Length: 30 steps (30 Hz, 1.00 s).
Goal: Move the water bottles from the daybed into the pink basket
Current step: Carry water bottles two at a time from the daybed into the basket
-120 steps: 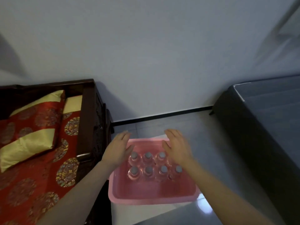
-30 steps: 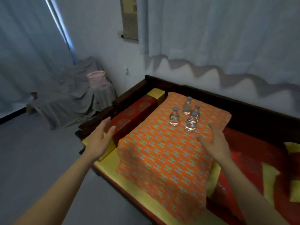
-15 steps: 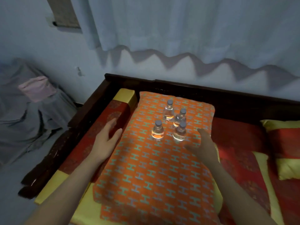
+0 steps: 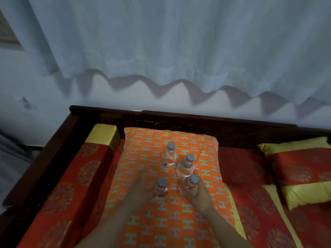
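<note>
Several small clear water bottles with grey caps stand upright on an orange patterned cushion (image 4: 179,224) on the daybed (image 4: 247,167). My left hand (image 4: 141,188) wraps the near-left bottle (image 4: 161,189) from its left side. My right hand (image 4: 198,194) wraps the near-right bottle (image 4: 190,185) from its right side. Two more bottles stand just behind, one at the back (image 4: 169,155) and one to its right (image 4: 186,166), untouched. The pink basket is out of view.
A red and gold bolster (image 4: 86,176) lies left of the cushion, and a red and gold pillow (image 4: 302,170) lies at the right. The dark wooden backrest (image 4: 197,122) runs behind, below a pale curtain (image 4: 170,42). Floor shows at the far left.
I turned from the pink basket to the daybed. Over the last second both hands moved in from the cushion's sides and closed around the two nearest bottles.
</note>
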### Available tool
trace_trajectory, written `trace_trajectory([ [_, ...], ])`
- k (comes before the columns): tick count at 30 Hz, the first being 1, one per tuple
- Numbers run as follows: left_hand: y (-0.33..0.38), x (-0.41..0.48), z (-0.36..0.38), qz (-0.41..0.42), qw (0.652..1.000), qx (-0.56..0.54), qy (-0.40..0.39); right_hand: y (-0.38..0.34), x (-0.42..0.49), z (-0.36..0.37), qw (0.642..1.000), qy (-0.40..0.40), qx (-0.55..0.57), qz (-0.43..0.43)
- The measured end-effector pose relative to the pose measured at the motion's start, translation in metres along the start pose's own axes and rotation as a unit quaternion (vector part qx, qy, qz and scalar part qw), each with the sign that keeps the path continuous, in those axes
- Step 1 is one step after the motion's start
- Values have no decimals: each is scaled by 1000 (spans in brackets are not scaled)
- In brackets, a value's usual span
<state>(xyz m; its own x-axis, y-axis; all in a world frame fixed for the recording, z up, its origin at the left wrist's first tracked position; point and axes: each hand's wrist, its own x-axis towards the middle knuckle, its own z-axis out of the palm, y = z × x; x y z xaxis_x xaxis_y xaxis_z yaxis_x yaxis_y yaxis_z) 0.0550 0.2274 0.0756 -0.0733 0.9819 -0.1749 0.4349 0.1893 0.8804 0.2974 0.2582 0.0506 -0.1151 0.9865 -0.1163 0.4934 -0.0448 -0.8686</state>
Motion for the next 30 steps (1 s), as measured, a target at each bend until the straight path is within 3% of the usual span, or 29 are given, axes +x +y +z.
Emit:
trace_trajectory([
  [6, -14, 29, 11, -6, 997, -20, -76, 14, 10, 5, 1000, 26, -4, 0],
  [14, -29, 19, 25, 10, 993, -8, -120, 19, 8, 6, 999, 43, -19, -7],
  [26, -6, 5, 10, -2, 1000, 15, 21, 9, -11, -12, 995, 103, -19, 2],
  [30, 12, -9, -4, 35, 997, 26, 62, 4, -31, -35, 994, 106, 3, 3],
])
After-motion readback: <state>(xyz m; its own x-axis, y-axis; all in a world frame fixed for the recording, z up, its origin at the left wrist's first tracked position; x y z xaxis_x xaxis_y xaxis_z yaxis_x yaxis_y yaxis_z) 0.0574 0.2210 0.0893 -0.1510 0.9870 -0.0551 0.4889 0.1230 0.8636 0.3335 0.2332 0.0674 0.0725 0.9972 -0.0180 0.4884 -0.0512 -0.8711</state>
